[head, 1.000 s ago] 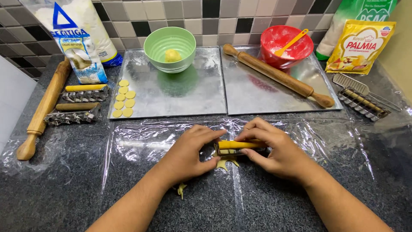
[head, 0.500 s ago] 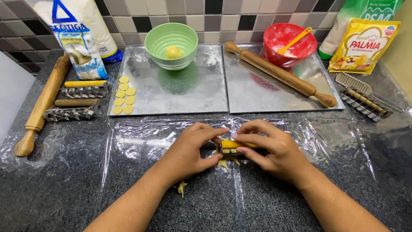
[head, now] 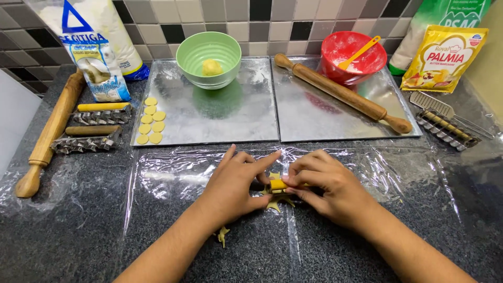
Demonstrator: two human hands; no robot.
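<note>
My left hand [head: 233, 183] and my right hand [head: 325, 186] meet over a clear plastic sheet [head: 173, 178] on the dark counter. Between their fingertips lies a small yellow-handled cutter [head: 277, 184], gripped from both sides. Thin yellow dough scraps [head: 275, 202] lie under and around it, and one scrap [head: 223, 237] sits beside my left forearm. Several round yellow dough discs [head: 150, 120] are lined up on the left metal tray [head: 220, 118].
A green bowl [head: 208, 50] with a dough ball stands on the left tray. A rolling pin [head: 343, 94] and a red bowl [head: 353, 50] with a yellow spatula are on the right tray. Another rolling pin [head: 50, 133], metal cutters [head: 86, 141], a flour bag [head: 91, 47] and a margarine pouch [head: 443, 57] surround them.
My hands have drawn closer around the yellow cutter. The fingers of my left hand have spread and now touch its end; less of the cutter shows.
</note>
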